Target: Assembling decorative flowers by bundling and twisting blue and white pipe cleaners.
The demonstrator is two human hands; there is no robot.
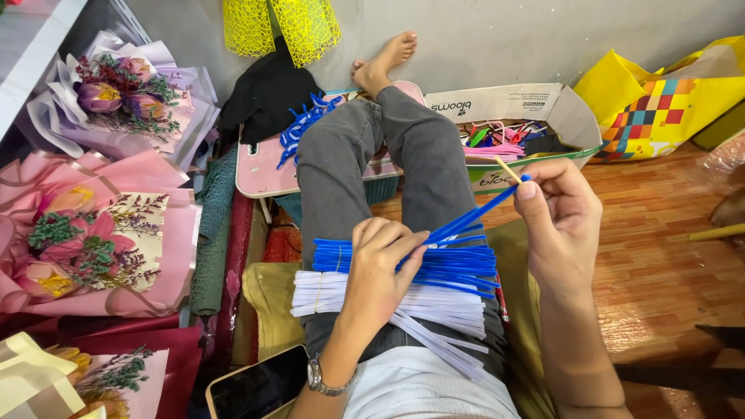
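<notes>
Head view showed your left hand (380,268) pressed on crosswise blue pipe cleaners (434,260), right hand (560,221) pinching one strand angled up-right with a stick (508,170).

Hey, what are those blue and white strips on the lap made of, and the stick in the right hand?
Blue strips and white strips: probably fuzzy pipe cleaners, thin, matte and bendy. Stick in the right hand: pale tan, likely wood or bamboo.
</notes>
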